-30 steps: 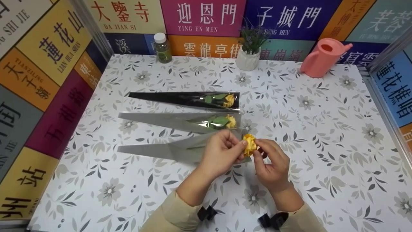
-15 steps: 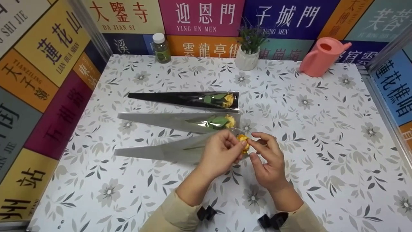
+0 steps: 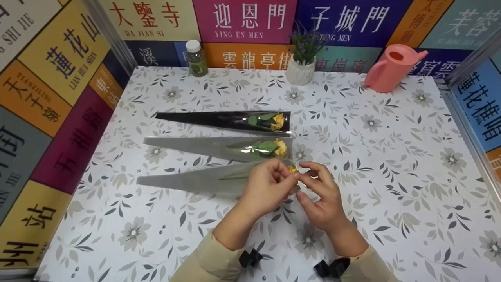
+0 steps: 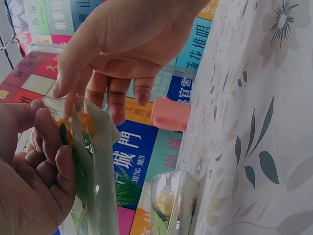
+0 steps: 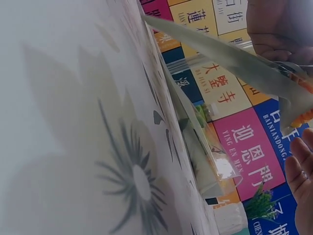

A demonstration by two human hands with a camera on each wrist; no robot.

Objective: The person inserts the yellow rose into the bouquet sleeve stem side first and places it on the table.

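Note:
A yellow rose (image 3: 292, 169) sits inside the wide end of a grey-and-clear flower sleeve (image 3: 188, 182), its stem showing faintly through the film. My left hand (image 3: 264, 190) pinches the clear film at the sleeve's mouth, thumb against index finger. In the left wrist view the rose (image 4: 80, 126) and a green leaf show between the sleeve's layers. My right hand (image 3: 323, 196) is at the mouth from the right, its index fingertip at the bloom and its thumb held apart. From the right wrist, the sleeve (image 5: 230, 58) appears raised off the table, narrow end low.
Two wrapped yellow roses lie beyond the hands, one in a grey sleeve (image 3: 188, 147) and one in a black sleeve (image 3: 203, 120). A lidded jar (image 3: 197, 58), a white plant pot (image 3: 300, 72) and a pink watering can (image 3: 391, 70) stand along the back wall.
The yellow rose has gone leftward, deeper into the sleeve, and less of it shows. My right hand has followed leftward, its thumb leaving the bloom. The left hand stays nearly in place.

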